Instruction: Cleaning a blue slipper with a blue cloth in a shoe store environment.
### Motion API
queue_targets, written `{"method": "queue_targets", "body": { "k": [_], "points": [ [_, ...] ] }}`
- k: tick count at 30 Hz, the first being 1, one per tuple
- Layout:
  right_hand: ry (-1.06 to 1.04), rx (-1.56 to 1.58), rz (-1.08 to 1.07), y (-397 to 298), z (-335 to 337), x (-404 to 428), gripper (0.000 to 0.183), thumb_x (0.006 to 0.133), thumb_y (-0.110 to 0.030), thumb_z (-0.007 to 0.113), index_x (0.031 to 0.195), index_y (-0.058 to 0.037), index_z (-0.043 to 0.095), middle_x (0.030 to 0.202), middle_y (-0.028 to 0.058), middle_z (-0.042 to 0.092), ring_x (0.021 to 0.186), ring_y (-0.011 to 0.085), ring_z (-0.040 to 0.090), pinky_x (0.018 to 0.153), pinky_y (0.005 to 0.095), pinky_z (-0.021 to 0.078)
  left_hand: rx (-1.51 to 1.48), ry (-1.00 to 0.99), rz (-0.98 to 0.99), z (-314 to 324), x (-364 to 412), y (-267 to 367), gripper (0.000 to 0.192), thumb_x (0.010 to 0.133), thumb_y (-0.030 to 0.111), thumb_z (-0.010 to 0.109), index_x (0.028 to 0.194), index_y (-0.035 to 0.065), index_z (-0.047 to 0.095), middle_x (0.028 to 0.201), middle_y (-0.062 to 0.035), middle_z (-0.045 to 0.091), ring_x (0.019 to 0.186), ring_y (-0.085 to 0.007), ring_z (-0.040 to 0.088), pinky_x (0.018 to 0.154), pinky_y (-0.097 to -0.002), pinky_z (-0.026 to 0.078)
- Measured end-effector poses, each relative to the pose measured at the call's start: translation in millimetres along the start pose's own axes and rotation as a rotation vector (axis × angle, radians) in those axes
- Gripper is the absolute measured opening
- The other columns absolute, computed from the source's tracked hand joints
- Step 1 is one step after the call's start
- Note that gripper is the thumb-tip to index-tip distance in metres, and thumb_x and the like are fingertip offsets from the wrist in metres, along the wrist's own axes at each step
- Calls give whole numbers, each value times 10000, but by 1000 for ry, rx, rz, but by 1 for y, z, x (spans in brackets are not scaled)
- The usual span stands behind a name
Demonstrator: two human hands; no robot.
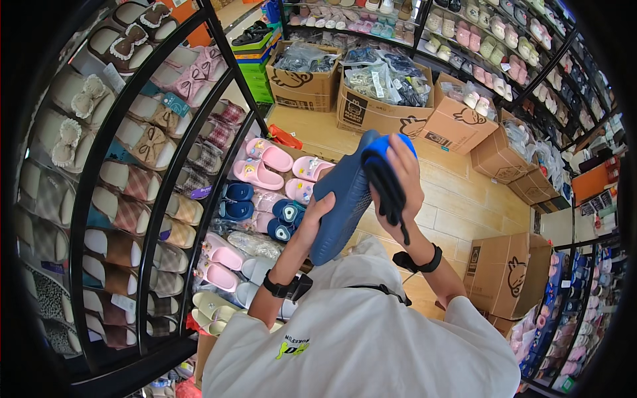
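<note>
My left hand [311,219] grips a dark blue slipper [341,201], thumb on its side and the other fingers hidden behind it. The slipper is held up on a steep tilt, its ridged, textured sole turned towards the right. In my right hand [407,181] is a folded blue-and-black cloth-like item [383,174], a thin dark end hanging from it. That item is right beside the upper part of the sole; whether the two touch I cannot tell. Below and left of the slipper lie pink slides [264,161] and navy slippers with round eye-like decorations [287,219].
A black-framed rack [144,248] of house slippers stands close on the left. Open cardboard boxes [368,112] with bagged footwear line the far side, below shoe shelves [477,45]. Another cardboard box [497,273] sits at right on the wood-look floor [448,214].
</note>
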State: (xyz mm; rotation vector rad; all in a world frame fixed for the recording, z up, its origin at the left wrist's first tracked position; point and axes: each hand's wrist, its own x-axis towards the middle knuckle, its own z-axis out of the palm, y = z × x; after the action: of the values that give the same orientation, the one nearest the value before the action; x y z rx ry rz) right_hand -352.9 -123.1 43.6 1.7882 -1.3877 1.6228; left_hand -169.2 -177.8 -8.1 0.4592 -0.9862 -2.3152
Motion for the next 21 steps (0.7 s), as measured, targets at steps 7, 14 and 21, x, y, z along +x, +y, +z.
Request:
{"method": "queue_targets", "body": {
  "k": [7,14,21],
  "points": [
    [-179,-107,-659,-1,5,-38,343,897,-190,653,1224,-246,743,1341,70,686,1249,246,623,1087,416,411,-189,-15,-67,-12,-3,1,725,1050,532,493,1561,44,327,1485,-136,504,1338,-219,520,1133,-372,426],
    [-39,105,-134,15,9,-25,327,882,-165,675,1204,-141,725,1356,169,657,1271,373,612,1079,498,422,36,35,108,-6,-7,8,665,1047,494,507,1532,62,363,1408,-111,522,1277,-181,529,1068,-325,442],
    [-213,-67,-657,-11,21,-40,332,941,-143,631,1230,-273,733,1313,23,704,1223,187,635,1098,378,391,-234,53,-8,-11,-11,9,673,1079,525,415,1545,42,374,1423,-166,572,1264,-242,602,1106,-397,472]
  ]
}}
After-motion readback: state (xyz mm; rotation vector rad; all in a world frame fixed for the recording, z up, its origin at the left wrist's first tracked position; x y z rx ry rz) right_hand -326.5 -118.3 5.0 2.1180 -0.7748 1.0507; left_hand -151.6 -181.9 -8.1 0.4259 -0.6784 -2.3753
